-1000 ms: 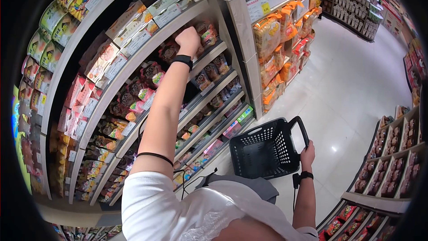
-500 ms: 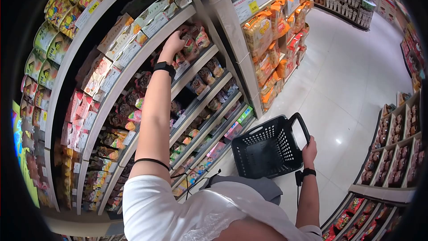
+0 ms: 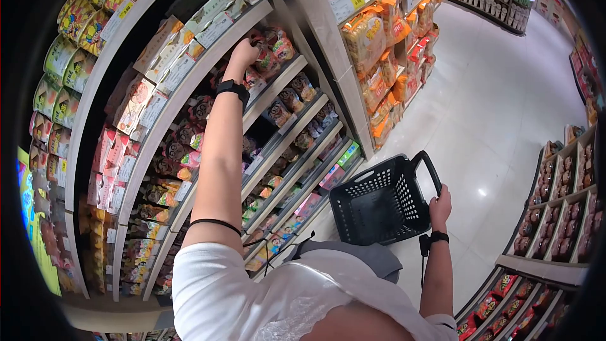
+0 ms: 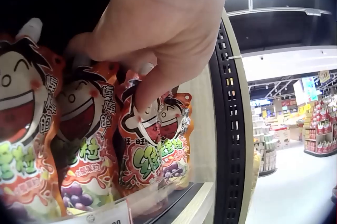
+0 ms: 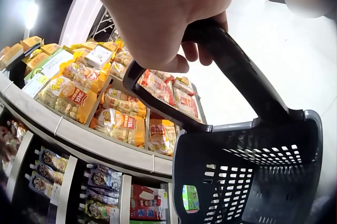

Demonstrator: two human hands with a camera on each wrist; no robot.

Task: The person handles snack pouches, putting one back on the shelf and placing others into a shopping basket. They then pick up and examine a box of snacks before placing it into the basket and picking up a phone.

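My left hand (image 3: 245, 53) reaches into an upper shelf on the left. In the left wrist view its thumb lies on the front of an orange-red spouted jelly drink pouch (image 4: 139, 161) with a laughing cartoon face, and the fingers curl over the top around its pale cap. Another such pouch (image 4: 81, 145) stands right beside it under the fingertips, which are partly hidden. My right hand (image 3: 440, 207) grips the handle (image 5: 237, 66) of a black shopping basket (image 3: 344, 215), which hangs low and tilted, with nothing seen inside it.
Below that shelf run more shelf rows (image 3: 278, 91) of pouches. An upright divider (image 4: 231, 108) stands just right of the left hand. Bagged orange snacks (image 3: 366, 41) fill an end display. A pale floor aisle (image 3: 480, 107) lies beyond the basket, with bins (image 3: 555, 215) at the right.
My left hand has moved left and slightly down along the shelf, from above the pouches to one pouch's top. The basket has shifted slightly, still in my right hand.
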